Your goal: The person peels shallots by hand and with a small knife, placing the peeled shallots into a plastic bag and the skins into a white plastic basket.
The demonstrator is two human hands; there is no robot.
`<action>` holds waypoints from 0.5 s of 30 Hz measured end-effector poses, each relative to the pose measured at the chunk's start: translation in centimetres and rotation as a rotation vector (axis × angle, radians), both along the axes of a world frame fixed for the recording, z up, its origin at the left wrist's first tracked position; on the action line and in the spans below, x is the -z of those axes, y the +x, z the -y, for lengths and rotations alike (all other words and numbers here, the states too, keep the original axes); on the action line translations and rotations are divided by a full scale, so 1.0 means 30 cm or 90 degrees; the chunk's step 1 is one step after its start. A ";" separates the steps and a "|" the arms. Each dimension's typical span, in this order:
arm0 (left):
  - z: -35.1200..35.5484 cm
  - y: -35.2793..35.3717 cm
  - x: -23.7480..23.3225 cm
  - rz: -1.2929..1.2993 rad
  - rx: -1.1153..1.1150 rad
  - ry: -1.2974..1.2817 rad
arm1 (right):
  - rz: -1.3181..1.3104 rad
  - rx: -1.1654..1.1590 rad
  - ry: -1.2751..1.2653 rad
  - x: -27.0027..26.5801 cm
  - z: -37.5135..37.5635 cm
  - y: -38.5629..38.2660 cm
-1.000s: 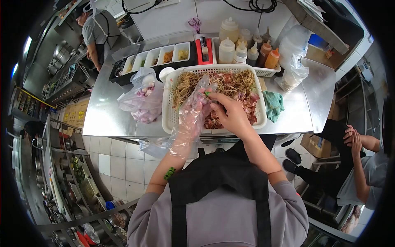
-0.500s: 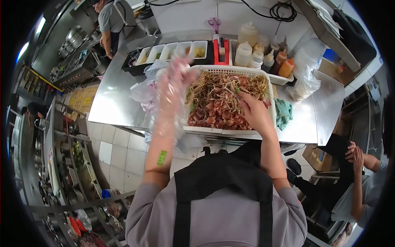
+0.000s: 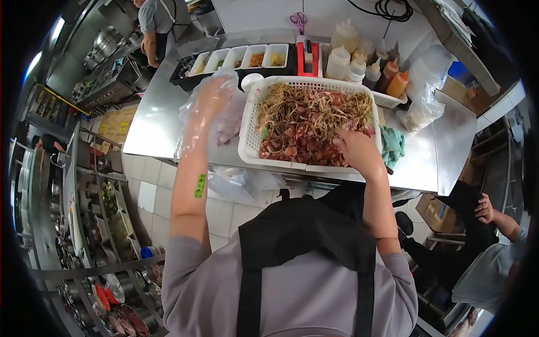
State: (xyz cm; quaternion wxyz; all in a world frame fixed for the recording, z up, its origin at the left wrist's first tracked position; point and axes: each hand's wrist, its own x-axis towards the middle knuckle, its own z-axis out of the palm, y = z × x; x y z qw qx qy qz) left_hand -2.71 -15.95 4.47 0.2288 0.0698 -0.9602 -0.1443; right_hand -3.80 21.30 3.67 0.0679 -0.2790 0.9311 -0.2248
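A white perforated basket (image 3: 247,149) on the steel table holds a heap of reddish chopped meat (image 3: 292,143) with thin brown root-like strands (image 3: 281,104) over it. My bare right hand (image 3: 359,150) reaches into the basket's right side. Its fingers are bent together at the meat's edge; what lies between them is hidden. My left hand (image 3: 212,95), covered in loose clear plastic, is left of the basket over a thin translucent plastic bag (image 3: 233,109) with pinkish contents. Its fingers are partly hidden by the plastic and my own hand.
Behind stand white containers (image 3: 238,56) of ingredients, a red tape dispenser (image 3: 308,59), purple-handled scissors (image 3: 298,21) and several squeeze bottles (image 3: 339,63). A green cloth (image 3: 393,143) lies right of the basket. One person (image 3: 154,28) stands back left; another person (image 3: 485,275) is at right.
My left hand has moved left from the basket's left edge to over the plastic bag. My right hand stays in the basket, slightly lower on the meat. The view has shifted a little.
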 end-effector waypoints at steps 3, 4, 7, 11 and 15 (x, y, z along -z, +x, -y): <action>-0.148 0.049 0.013 0.118 0.184 0.281 | -0.034 -0.063 0.062 0.016 -0.004 -0.012; -0.200 0.062 0.028 0.227 0.240 0.444 | -0.050 -0.091 0.060 0.038 -0.012 -0.021; -0.366 0.070 0.029 0.400 0.346 0.095 | -0.048 -0.108 0.056 0.037 -0.008 -0.017; -0.415 0.080 0.186 0.410 0.295 -0.051 | -0.039 -0.070 0.045 0.017 -0.004 -0.001; -0.396 0.046 0.226 0.493 0.209 0.008 | -0.002 -0.020 0.050 0.050 -0.033 -0.017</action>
